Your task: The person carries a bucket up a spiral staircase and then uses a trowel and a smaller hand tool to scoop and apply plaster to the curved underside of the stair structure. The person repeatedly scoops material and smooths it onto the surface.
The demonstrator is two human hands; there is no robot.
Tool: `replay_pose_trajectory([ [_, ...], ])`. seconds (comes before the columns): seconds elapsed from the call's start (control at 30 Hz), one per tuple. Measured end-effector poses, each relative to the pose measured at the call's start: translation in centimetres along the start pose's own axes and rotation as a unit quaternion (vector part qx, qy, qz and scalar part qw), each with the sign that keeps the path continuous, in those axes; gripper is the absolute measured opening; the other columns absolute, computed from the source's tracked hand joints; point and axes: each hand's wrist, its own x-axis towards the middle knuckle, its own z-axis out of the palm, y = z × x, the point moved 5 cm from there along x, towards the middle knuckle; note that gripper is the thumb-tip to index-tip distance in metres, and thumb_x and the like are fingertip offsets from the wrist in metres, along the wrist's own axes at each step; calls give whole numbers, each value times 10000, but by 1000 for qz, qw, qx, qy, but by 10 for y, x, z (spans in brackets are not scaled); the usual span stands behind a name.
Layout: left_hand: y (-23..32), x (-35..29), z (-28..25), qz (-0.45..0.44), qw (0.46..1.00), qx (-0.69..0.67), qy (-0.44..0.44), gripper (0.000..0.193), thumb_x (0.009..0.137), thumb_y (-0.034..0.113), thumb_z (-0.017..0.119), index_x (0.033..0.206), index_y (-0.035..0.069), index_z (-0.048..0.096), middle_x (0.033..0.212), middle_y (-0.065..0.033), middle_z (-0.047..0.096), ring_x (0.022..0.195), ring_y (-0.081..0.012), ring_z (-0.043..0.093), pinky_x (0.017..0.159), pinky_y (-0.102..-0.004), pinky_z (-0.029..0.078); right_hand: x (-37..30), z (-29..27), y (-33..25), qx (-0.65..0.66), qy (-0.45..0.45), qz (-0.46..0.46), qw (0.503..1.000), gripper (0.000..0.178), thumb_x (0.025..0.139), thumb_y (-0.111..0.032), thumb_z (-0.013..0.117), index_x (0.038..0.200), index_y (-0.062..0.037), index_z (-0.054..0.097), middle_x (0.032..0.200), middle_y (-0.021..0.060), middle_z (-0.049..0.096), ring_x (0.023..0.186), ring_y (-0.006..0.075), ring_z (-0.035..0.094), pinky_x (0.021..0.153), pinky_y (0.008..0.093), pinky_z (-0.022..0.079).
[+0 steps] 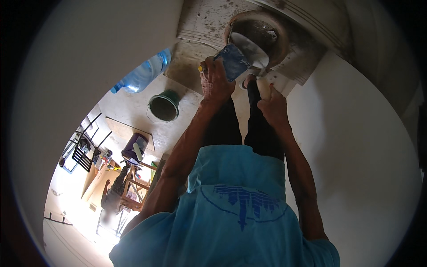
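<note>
My left hand [216,82] is closed around the handle of a wide flat scraper [234,63] with a blue, smeared blade; a yellow handle end shows beside the fingers. In my right hand [273,107] is a trowel [250,49], gripped by its pale handle, with a grey blade that looks coated. The two blades are close together, and I cannot tell whether they touch. Beyond them, a round brownish basin [284,38] sits on the floor, dark inside with a small pale bit in it. The trowel blade overlaps its near side.
A green bucket [163,107] stands left of my legs, with a large clear blue water bottle [144,73] farther left. Behind are a dark purple bucket [134,147], a wooden frame [135,187] and another person [113,200]. A pale wall [356,155] rises on my right.
</note>
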Motion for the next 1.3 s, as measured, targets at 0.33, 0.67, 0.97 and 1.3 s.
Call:
replay_pose_trajectory([
  [0.33, 0, 1, -5, 8, 999, 33, -6, 694, 597, 123, 814, 1189, -18, 479, 1127, -226, 431, 1049, -423, 448, 879, -521, 394, -1, 5, -1, -8, -26, 2, 1000, 274, 710, -96, 622, 959, 15, 598, 893, 301, 647, 904, 483, 629, 804, 525, 506],
  [0.67, -68, -3, -15, -111, 966, -234, -6, 530, 705, 160, 798, 1162, 36, 561, 1207, -221, 541, 1144, -402, 525, 1004, -513, 398, 16, -42, 36, -89, 111, 27, 989, 333, 751, -167, 621, 1032, 7, 582, 843, 276, 656, 845, 477, 642, 761, 541, 513],
  [0.97, -13, -8, -31, 120, 949, -290, -22, 483, 772, -2, 771, 1209, 72, 580, 1221, -212, 616, 1137, -365, 617, 941, -428, 506, 31, -31, 51, -112, 115, -29, 987, 533, 747, -212, 651, 1219, 17, 561, 888, 276, 669, 854, 463, 652, 774, 529, 523],
  [1.3, 58, -13, -4, -26, 893, -404, -195, 435, 961, 58, 549, 1384, 37, 449, 1296, -213, 540, 1144, -355, 551, 986, -396, 442, 2, -38, -22, 96, 67, -152, 981, 346, 907, -200, 579, 1195, -15, 530, 893, 290, 634, 864, 492, 621, 704, 533, 486],
])
